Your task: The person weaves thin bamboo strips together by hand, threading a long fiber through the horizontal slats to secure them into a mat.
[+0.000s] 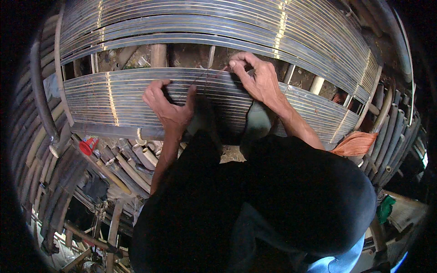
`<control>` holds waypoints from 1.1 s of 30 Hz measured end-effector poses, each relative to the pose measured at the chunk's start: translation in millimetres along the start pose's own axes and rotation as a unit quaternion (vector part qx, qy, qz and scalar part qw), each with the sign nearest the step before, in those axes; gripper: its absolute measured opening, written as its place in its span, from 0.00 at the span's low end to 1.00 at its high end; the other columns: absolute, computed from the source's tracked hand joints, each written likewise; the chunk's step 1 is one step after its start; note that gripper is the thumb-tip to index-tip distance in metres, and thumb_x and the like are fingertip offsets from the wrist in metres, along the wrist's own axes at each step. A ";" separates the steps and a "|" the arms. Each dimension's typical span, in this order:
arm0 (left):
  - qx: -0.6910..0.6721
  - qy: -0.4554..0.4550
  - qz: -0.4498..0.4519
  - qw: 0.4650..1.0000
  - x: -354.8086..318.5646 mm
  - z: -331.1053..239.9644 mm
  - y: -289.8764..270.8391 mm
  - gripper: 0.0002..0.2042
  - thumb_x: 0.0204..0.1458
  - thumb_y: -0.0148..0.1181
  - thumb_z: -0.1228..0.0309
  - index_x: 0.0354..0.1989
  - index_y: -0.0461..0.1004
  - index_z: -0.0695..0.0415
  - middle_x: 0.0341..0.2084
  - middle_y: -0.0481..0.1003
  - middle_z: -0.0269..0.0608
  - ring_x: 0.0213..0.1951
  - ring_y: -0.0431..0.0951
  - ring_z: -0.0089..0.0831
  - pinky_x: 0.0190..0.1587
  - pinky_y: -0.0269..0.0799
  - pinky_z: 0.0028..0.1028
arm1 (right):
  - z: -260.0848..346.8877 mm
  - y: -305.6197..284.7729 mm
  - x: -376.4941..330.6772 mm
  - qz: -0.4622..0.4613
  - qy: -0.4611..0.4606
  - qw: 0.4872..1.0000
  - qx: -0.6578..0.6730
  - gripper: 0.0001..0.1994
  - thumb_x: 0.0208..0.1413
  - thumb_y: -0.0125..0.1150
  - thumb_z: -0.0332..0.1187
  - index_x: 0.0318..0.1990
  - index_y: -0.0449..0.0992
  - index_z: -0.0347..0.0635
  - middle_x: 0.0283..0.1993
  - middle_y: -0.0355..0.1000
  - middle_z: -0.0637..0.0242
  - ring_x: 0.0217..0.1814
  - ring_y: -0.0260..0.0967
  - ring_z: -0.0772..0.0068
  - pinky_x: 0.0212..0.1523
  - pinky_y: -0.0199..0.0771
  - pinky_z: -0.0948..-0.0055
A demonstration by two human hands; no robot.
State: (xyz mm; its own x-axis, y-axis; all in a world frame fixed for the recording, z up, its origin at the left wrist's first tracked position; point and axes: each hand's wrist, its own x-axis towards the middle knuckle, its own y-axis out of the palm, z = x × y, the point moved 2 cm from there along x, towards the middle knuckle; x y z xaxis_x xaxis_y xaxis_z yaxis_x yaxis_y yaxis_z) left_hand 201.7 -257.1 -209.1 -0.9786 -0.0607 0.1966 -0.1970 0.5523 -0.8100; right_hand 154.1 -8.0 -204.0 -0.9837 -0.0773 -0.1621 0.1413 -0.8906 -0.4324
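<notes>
Before me lies a panel of long narrow bamboo-like slats [150, 98], laid side by side and crossed by yellowish bands. My left hand [170, 107] rests on it, thumb and index finger spread apart, with nothing visible between them. Just right of it, over the panel's far edge, my right hand [259, 79] is closed in a pinch. A thin reddish strand [224, 69] shows at its fingertips and runs down towards the slats. My feet [257, 120] are on the near part of the panel, between my forearms.
Beyond a gap lies a second, wider slatted panel [195, 25]. An orange bundle of fibres [356, 144] sits at the right end, and a red cup-like object [88, 145] at the left. Bamboo poles [43, 118] line the left side; more poles [393, 127] lie right.
</notes>
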 end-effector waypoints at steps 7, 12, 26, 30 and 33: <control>-0.012 0.065 0.003 0.998 -21.6 6.7 24.1 0.19 0.51 0.71 0.66 0.48 0.74 0.61 0.39 0.73 0.46 0.43 0.72 0.45 0.48 0.65 0.41 | -37.3 8.4 0.4 0.178 0.132 0.969 -0.107 0.23 0.63 0.58 0.52 0.39 0.85 0.39 0.24 0.76 0.57 0.24 0.70 0.66 0.33 0.73 0.63; 0.035 0.060 0.027 0.997 -17.9 2.4 28.1 0.10 0.54 0.65 0.72 0.41 0.74 0.61 0.36 0.75 0.46 0.41 0.74 0.45 0.45 0.67 0.41 | -36.8 4.5 6.3 0.223 0.116 0.963 -0.094 0.20 0.61 0.60 0.51 0.42 0.86 0.43 0.21 0.73 0.51 0.22 0.69 0.62 0.31 0.72 0.61; -0.301 -0.232 0.184 0.906 -35.6 -5.3 -117.3 0.17 0.66 0.50 0.70 0.24 0.74 0.64 0.22 0.74 0.40 0.29 0.74 0.33 0.43 0.66 0.32 | -38.0 8.2 -3.3 0.150 0.082 0.975 -0.139 0.18 0.60 0.60 0.50 0.42 0.87 0.47 0.25 0.77 0.46 0.28 0.78 0.45 0.37 0.77 0.54; -0.537 -0.164 0.162 0.812 -18.2 -44.3 -132.5 0.19 0.67 0.47 0.70 0.21 0.71 0.63 0.21 0.73 0.43 0.31 0.73 0.35 0.44 0.67 0.34 | -33.3 10.1 -3.9 0.155 0.088 0.975 -0.133 0.18 0.60 0.60 0.51 0.43 0.86 0.48 0.28 0.78 0.47 0.31 0.78 0.44 0.40 0.77 0.54; -0.723 -0.122 0.174 0.657 -11.0 -79.7 -128.2 0.20 0.67 0.46 0.70 0.19 0.69 0.62 0.22 0.73 0.44 0.33 0.74 0.37 0.46 0.68 0.36 | -37.8 12.5 -5.3 0.151 0.109 0.973 -0.132 0.19 0.60 0.60 0.51 0.42 0.87 0.48 0.30 0.79 0.47 0.34 0.79 0.45 0.42 0.77 0.55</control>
State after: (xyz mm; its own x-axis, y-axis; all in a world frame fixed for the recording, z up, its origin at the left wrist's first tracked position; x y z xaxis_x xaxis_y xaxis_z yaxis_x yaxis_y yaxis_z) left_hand 242.4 -261.0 -63.4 -0.9647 0.2444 -0.0981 0.1313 0.7694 0.6251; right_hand 165.2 -1.8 -242.0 -0.8494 -0.1952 -0.4902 0.4733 -0.6926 -0.5443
